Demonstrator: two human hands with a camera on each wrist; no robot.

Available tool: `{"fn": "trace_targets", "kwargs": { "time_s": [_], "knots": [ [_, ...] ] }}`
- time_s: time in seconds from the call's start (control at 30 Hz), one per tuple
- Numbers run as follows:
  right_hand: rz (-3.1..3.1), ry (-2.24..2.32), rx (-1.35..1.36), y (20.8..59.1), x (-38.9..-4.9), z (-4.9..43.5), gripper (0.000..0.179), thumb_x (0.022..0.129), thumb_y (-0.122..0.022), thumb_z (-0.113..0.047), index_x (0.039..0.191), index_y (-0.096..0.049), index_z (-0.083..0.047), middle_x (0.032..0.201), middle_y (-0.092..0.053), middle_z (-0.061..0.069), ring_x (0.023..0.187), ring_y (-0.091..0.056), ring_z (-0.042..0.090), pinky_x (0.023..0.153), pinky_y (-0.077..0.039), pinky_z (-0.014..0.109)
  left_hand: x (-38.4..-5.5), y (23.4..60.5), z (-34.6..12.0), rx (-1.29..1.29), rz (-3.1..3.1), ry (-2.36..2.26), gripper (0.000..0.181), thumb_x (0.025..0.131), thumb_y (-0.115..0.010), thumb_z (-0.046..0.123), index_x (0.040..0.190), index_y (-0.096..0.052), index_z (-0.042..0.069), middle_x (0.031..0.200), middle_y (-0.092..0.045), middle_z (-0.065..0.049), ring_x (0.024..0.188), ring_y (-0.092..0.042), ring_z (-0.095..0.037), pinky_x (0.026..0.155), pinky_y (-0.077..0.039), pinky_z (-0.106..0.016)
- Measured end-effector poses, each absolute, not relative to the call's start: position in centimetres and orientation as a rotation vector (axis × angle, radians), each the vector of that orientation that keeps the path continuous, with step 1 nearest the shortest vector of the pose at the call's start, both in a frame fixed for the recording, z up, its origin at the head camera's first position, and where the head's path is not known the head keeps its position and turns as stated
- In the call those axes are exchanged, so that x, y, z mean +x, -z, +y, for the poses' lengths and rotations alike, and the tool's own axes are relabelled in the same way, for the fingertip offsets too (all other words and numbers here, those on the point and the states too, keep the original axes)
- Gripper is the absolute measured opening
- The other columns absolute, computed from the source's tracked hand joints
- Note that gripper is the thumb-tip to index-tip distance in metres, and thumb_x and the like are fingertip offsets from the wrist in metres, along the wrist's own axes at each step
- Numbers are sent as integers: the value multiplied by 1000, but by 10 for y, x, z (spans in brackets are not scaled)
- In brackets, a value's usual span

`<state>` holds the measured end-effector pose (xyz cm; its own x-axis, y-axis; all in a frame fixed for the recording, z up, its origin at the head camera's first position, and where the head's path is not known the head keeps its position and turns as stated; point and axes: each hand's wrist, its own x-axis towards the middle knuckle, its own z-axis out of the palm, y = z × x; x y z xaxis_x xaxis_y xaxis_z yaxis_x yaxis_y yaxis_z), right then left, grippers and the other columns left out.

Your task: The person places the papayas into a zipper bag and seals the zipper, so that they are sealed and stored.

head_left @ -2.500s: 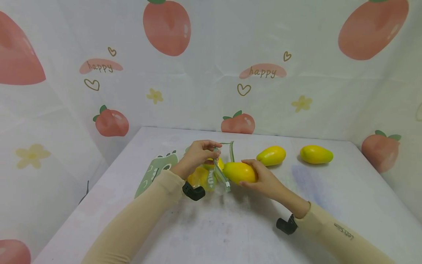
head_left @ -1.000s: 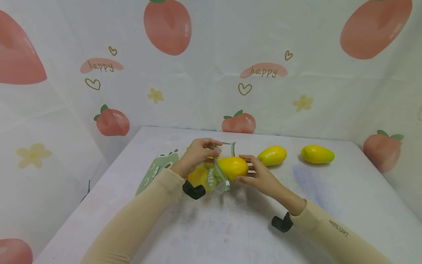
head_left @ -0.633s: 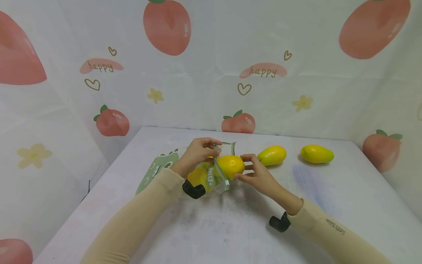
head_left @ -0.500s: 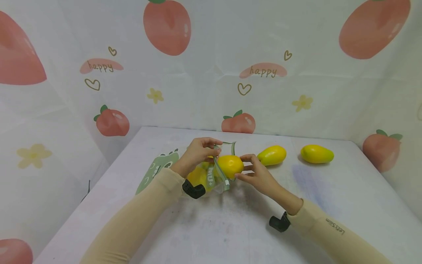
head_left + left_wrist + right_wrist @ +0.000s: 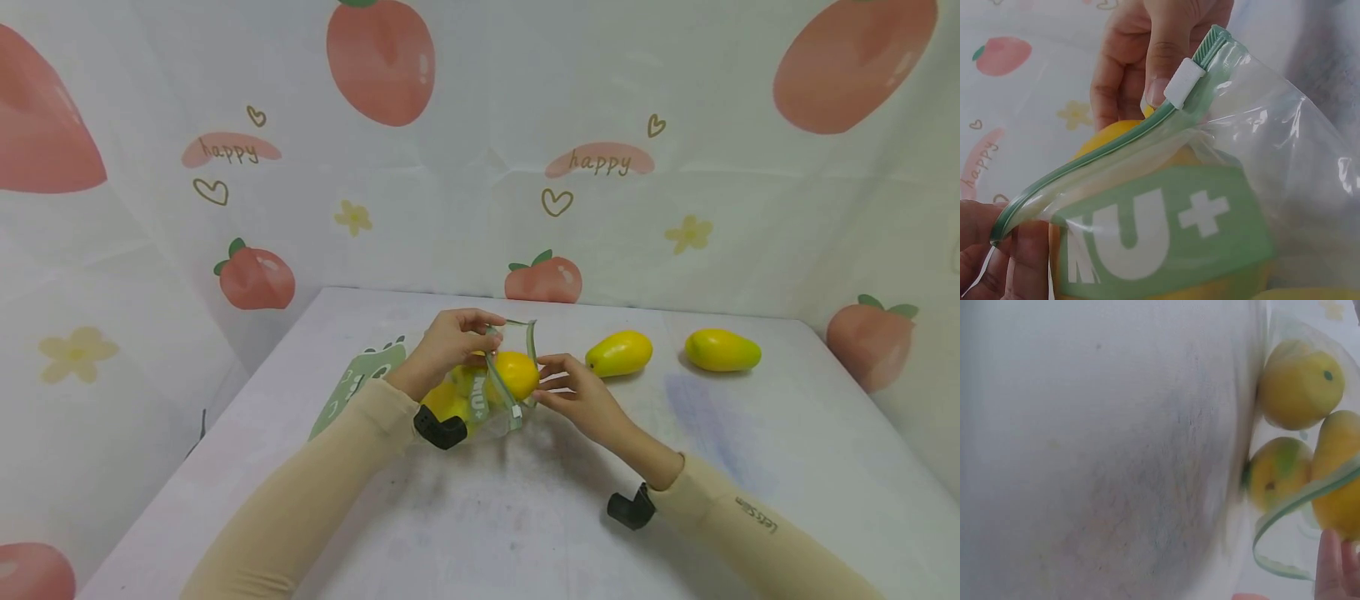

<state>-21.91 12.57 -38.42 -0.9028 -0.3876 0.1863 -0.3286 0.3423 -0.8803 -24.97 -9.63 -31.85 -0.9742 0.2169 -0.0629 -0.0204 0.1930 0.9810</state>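
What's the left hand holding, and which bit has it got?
The left hand holds the clear bag by the green zip edge at its open mouth.

On the table (image 5: 450, 525), the bag (image 5: 478, 400) with fruits (image 5: 446, 402) inside lies left of two loose fruits (image 5: 621, 353).

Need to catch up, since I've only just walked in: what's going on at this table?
A person's left-hand grip pinches the edge of a clear zip bag, whose mouth is open. Their right-hand grip is at the outer end of a yellow fruit that sits in the bag's mouth. At least two other fruits are in the bag. Two loose fruits lie outside it on the table, to the right.
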Motion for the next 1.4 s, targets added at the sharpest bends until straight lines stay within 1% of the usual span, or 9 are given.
{"fn": "trace_targets", "kwargs": {
  "time_s": [0.13,0.27,0.43,0.6,0.77,0.87,1.0,1.2,1.4],
  "knots": [
    [2523,1618,-659,383,-218,124,40,91,-67,-8,127,-53,0,123,-59,20,110,-62,34,93,-54,40,-250,319,-97,181,2273,-1874,27,89,-68,6,115,-69,6,90,-58,-5,74,-62,-16,77,-59,-35],
    [2536,1585,-678,383,-218,122,37,91,-66,-9,126,-56,-2,124,-60,18,111,-62,34,93,-54,42,-251,318,-97,174,2272,-1873,27,89,-68,6,115,-69,7,91,-59,-6,75,-62,-17,78,-59,-34],
    [2555,1563,-760,383,-218,122,34,92,-65,-8,124,-58,-2,124,-61,17,110,-63,34,90,-55,40,-251,317,-96,182,2278,-1868,27,89,-68,5,116,-68,6,90,-59,-6,75,-62,-16,76,-59,-33],
    [2547,1546,-828,383,-220,120,30,92,-64,-7,120,-60,1,123,-60,18,109,-63,33,89,-55,36,-251,315,-96,186,2274,-1871,27,89,-68,6,115,-68,6,88,-59,-5,75,-62,-16,73,-59,-30],
    [2552,1497,-870,381,-221,120,28,93,-62,-5,120,-63,1,118,-59,20,108,-63,31,88,-56,34,-251,314,-97,190,2276,-1868,27,89,-68,6,116,-68,5,87,-59,-4,74,-61,-16,69,-57,-27],
    [2566,1461,-880,380,-221,120,27,93,-61,-3,120,-64,0,116,-59,18,107,-62,30,88,-56,33,-250,314,-97,192,2282,-1864,28,89,-68,6,116,-68,5,87,-59,-4,74,-61,-16,67,-57,-27],
    [2574,1437,-885,378,-221,119,27,93,-61,-2,120,-63,1,115,-59,18,107,-62,31,89,-55,37,-249,313,-98,189,2276,-1865,28,89,-68,5,117,-68,5,89,-59,-4,75,-61,-16,68,-57,-27],
    [2554,1473,-883,379,-221,122,28,93,-60,-2,121,-58,4,122,-58,23,109,-61,35,92,-53,44,-250,314,-99,199,2264,-1872,28,89,-67,5,117,-67,4,89,-59,-4,75,-61,-16,68,-57,-27],
    [2558,1478,-815,379,-222,123,31,93,-61,-1,123,-55,0,127,-57,23,111,-61,35,95,-52,45,-250,316,-100,207,2267,-1867,28,90,-67,5,117,-67,4,89,-60,-4,76,-61,-16,69,-57,-28]
  ]
}}
